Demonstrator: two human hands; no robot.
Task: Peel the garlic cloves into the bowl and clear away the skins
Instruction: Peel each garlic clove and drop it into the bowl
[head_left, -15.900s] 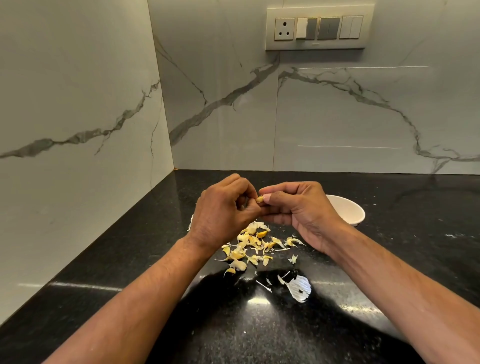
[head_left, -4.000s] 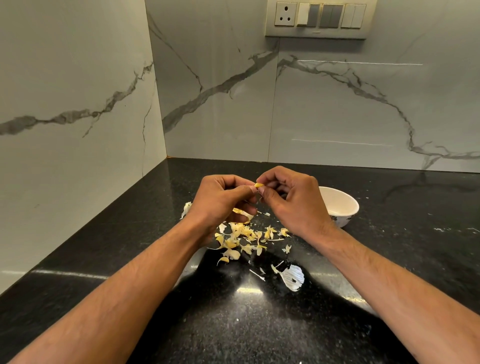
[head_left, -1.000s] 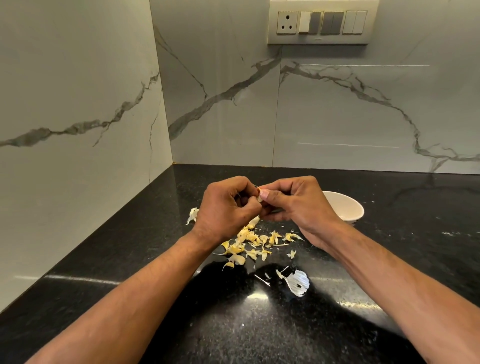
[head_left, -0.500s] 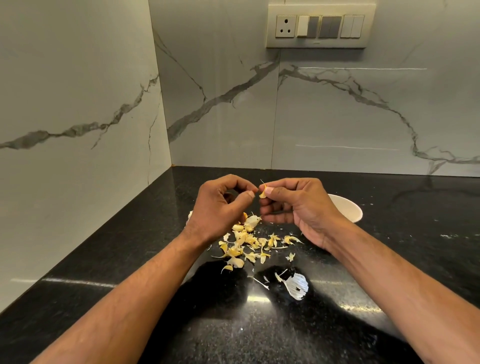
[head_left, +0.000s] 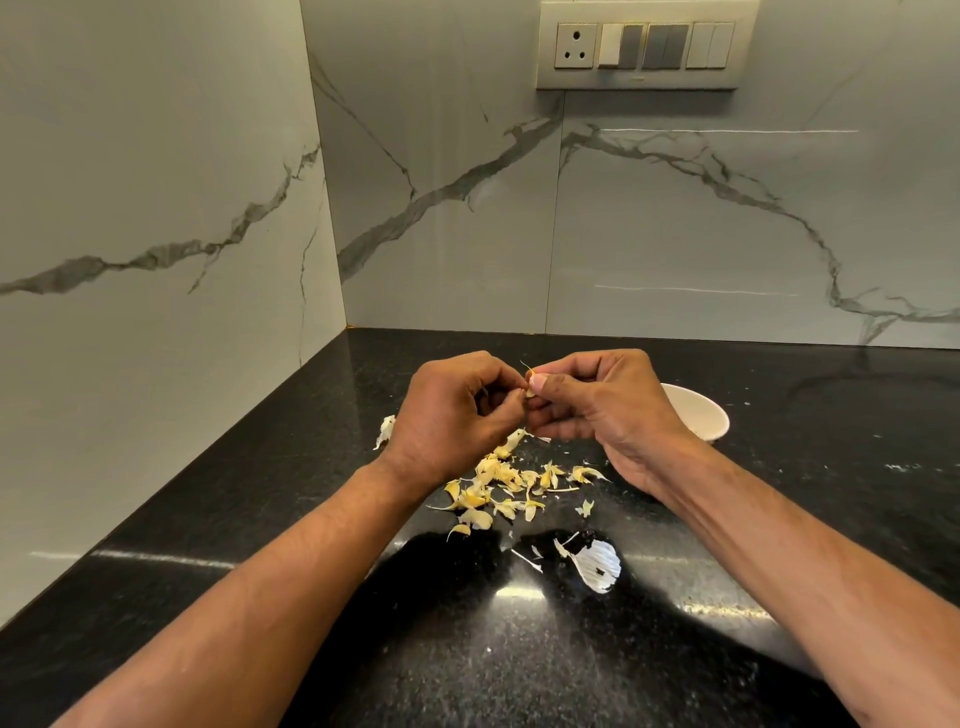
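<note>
2 bare hands hold 1 small pale garlic clove (head_left: 530, 391) above the black speckled stone counter (head_left: 519, 649).

The left hand (head_left: 452, 421) has its fingers curled and touches the clove with thumb and fingertips; the right hand (head_left: 602, 405) pinches it between thumb and forefinger, the other fingers bent under. A thin bit of skin stands up from the clove. Below the hands lies a scattered heap of yellowish papery garlic skins (head_left: 506, 483), and nearer the person 1 larger white skin piece (head_left: 597, 565). The white round ceramic bowl (head_left: 698, 415) stands on the counter just behind the right hand; its inside is hidden.
</note>
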